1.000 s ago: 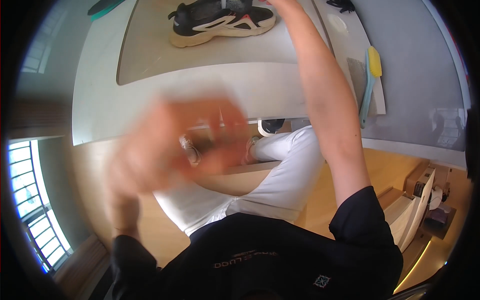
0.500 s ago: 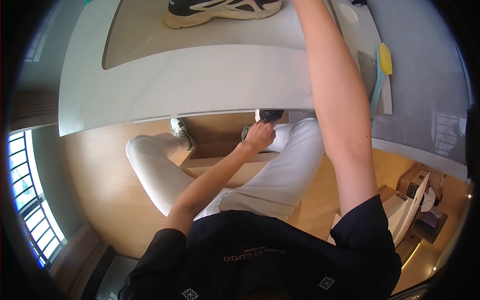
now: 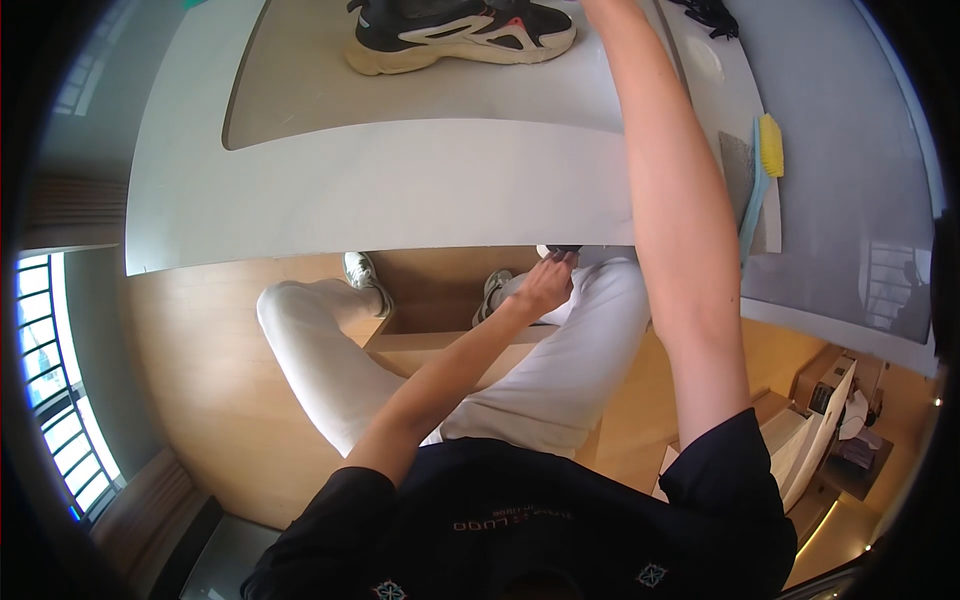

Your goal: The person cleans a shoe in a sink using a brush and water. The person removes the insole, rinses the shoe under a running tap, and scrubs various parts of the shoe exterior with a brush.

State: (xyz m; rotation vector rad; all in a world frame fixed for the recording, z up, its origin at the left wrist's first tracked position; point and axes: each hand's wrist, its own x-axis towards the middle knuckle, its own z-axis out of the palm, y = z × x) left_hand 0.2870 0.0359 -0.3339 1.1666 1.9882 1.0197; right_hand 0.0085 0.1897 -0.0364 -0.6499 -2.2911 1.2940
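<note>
Just below the table's front edge, my left hand [image 3: 548, 283] is closed around a black-and-white object [image 3: 564, 248]. Most of that object is hidden beneath the tabletop, so its kind does not show. My right arm [image 3: 680, 190] stretches forward across the table, and its hand lies beyond the upper edge of the picture. Left of that arm, a black-and-white sneaker [image 3: 465, 38] with a chunky cream sole rests in the recessed part of the table, its toe pointing right. The upper part of the sneaker is cut off.
The white table [image 3: 400, 195] has a wide front rim around its recess. To the right lie a blue-handled brush [image 3: 758, 190] with yellow bristles, a grey textured pad [image 3: 737, 160] and a black item [image 3: 712, 18]. Under the table is an open wooden box [image 3: 430, 290] by my feet.
The table and sneaker sit lower in the picture, so more of the sneaker shows. My left hand appears slightly further right, and less of the object it grips is visible.
</note>
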